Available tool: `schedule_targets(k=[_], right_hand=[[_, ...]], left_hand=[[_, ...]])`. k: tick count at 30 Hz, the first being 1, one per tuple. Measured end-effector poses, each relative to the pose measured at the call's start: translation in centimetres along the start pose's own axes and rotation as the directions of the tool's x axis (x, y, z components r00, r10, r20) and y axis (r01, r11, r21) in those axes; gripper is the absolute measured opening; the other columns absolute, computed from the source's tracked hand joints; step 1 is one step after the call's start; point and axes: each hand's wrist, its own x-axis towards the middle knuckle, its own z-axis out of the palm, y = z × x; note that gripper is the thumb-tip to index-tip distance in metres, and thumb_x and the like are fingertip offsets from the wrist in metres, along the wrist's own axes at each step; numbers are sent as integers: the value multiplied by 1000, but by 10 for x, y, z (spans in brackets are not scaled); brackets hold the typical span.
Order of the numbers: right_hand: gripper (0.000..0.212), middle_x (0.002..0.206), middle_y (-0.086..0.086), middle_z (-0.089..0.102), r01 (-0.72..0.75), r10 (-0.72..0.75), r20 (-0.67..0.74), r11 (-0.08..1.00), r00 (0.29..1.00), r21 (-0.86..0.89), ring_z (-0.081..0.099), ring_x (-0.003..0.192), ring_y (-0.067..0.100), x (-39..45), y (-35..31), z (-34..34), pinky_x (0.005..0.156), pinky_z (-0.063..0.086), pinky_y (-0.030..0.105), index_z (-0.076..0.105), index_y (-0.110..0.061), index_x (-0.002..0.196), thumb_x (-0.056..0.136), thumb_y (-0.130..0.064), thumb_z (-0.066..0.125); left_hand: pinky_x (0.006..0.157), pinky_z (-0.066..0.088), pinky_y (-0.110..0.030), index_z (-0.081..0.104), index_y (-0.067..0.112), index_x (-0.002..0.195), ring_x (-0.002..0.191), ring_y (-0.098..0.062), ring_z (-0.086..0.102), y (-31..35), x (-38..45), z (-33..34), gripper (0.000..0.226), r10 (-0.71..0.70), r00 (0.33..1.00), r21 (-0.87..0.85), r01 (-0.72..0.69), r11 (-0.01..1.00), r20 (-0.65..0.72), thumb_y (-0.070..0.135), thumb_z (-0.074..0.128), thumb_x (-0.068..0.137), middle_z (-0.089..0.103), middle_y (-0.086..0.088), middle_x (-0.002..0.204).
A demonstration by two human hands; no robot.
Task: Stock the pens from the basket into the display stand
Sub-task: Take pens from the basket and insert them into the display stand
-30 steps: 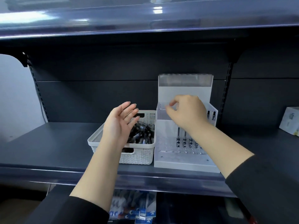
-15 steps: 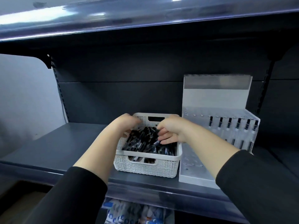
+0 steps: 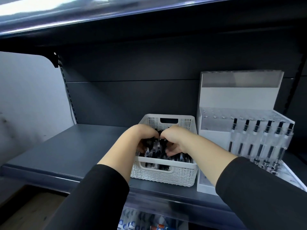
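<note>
Lying heaped in the white basket (image 3: 163, 175), the pens (image 3: 153, 151) run mostly front to back, their long axes pointing from the person toward the rear wall, dark caps and clear barrels mixed together. Both hands are sunk into the pile side by side: the left hand (image 3: 144, 136) on the left half, the right hand (image 3: 174, 138) on the right, knuckles almost touching. The fingers of both are curled down among the pens and seem to gather them, but what each one actually grips is hidden under the knuckles, so I cannot tell.

Just right of the basket, nearly touching its wall, stands the white display stand (image 3: 239, 100). Six pens stand upright in one row on its right side; the holes to their left look vacant. The right hand is nearer the stand, so the carry probably falls to it, each pen needing to be turned from lying to upright. The basket's right rim lies between, and the shelf (image 3: 66, 155) above limits headroom.
</note>
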Motion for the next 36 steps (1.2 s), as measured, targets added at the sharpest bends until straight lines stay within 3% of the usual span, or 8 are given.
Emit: schedule_targets(k=[2, 7, 12, 18, 24, 26, 31, 36], right_hand=[[9, 75, 10, 51, 39, -39, -15, 999, 999, -1, 56, 75, 24, 2, 1, 2, 83, 53, 38, 53, -1, 98, 95, -7, 46], [22, 76, 14, 52, -46, 48, -48, 998, 998, 38, 61, 79, 30, 7, 5, 4, 80, 56, 42, 51, 3, 113, 93, -8, 48], [37, 83, 15, 52, -14, 18, -74, 999, 997, 49, 59, 66, 26, 6, 6, 4, 72, 57, 41, 41, 1, 129, 97, -15, 42], [41, 84, 17, 57, -55, 55, -19, 998, 998, 18, 60, 75, 28, -1, 5, 4, 62, 53, 35, 40, 0, 132, 95, -15, 47], [20, 67, 15, 57, 93, -133, -237, 980, 962, -176, 53, 50, 20, -4, 5, -3, 46, 46, 27, 48, 0, 102, 90, -15, 51], [19, 69, 15, 56, 180, -181, -272, 983, 945, -28, 51, 49, 19, -3, 5, -8, 45, 45, 25, 48, -4, 102, 90, -19, 53], [34, 100, 15, 62, 146, -143, -41, 871, 989, 470, 62, 83, 24, -8, 2, -10, 78, 53, 33, 53, -10, 101, 87, -39, 64], [53, 102, 11, 69, 253, -171, -186, 671, 968, 697, 67, 92, 28, -6, -8, -5, 80, 56, 42, 62, -11, 108, 67, -39, 81]], left_hand=[[85, 52, -41, 46, 6, 107, 98, -31, 59, -2, 3, 1, 31, -10, 1000, 5, 10, 1000, 12, 31, 57, 92, 58, -13, 98], [96, 47, -44, 47, 6, 116, 114, -31, 55, -1, 7, 6, 42, 13, 999, 17, -14, 1000, 47, 36, 61, 89, 55, -11, 127], [77, 50, -32, 52, 6, 90, 82, -18, 58, -7, 5, 4, 27, 4, 986, -148, 21, 989, 169, 32, 58, 93, 60, -5, 93], [68, 47, -27, 55, 8, 87, 77, -16, 57, -4, 0, 2, 13, -2, 976, -156, 37, 987, 219, 19, 53, 94, 60, -4, 88], [103, 41, -40, 55, 5, 79, 70, -23, 54, -6, -5, -1, 13, 39, 984, -196, -5, 981, 172, 13, 53, 89, 56, -9, 78], [104, 41, -45, 56, 3, 85, 76, -26, 55, -9, -8, -2, 8, 95, 987, -268, -57, 962, 131, 11, 57, 83, 57, -12, 84], [86, 54, -45, 51, -1, 108, 82, -29, 65, -11, -20, -1, 36, 296, 955, -364, -286, 886, -30, 8, 66, 76, 64, -18, 89], [70, 55, -37, 44, 5, 122, 74, -22, 63, -5, -34, 14, 39, 522, 851, -374, -500, 781, -49, -1, 58, 86, 65, -15, 90]])
